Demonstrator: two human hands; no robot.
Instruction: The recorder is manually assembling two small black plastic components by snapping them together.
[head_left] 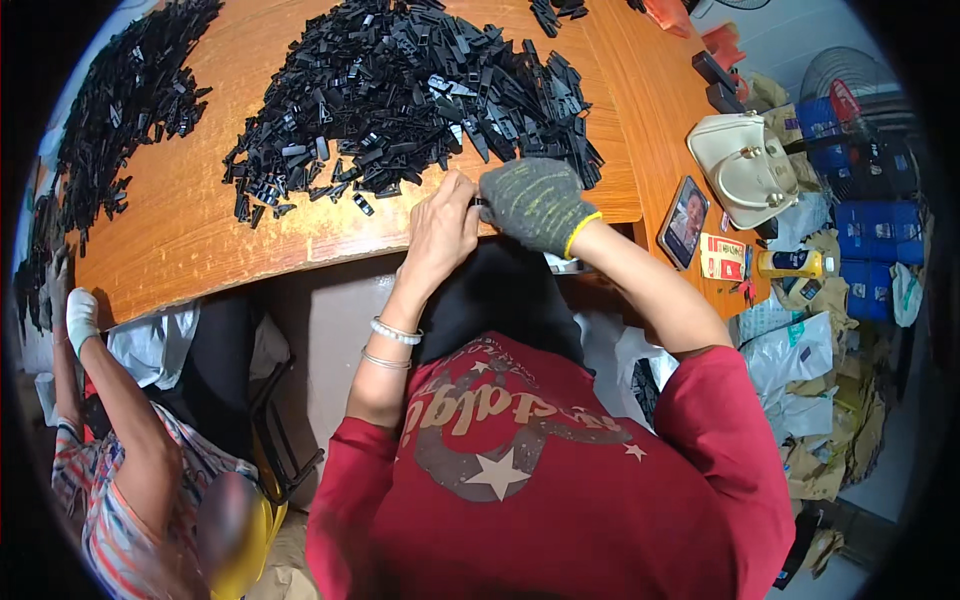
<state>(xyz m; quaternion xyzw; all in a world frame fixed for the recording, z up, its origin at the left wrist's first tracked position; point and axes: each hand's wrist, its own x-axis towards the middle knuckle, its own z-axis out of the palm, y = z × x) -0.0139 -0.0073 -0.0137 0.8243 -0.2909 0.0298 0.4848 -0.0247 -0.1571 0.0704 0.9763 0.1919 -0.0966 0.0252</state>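
My bare left hand (443,225), with two bracelets at the wrist, and my right hand (537,205), in a dark grey knitted glove with a yellow cuff, meet at the table's near edge. Both have their fingers closed, pinching a small black plastic piece (479,204) that is mostly hidden between them. Just beyond my hands a large heap of small black plastic pieces (400,90) is spread over the wooden table (340,240). One loose black clip-like piece (363,204) lies at the heap's near edge, left of my left hand.
Another heap of black pieces (130,95) lies at far left, where a co-worker's gloved hand (82,312) is at the table edge. On the right are a phone (684,222), a cream handbag (742,170), a yellow-labelled bottle (795,264), plastic bags (790,355) and blue bins (880,232).
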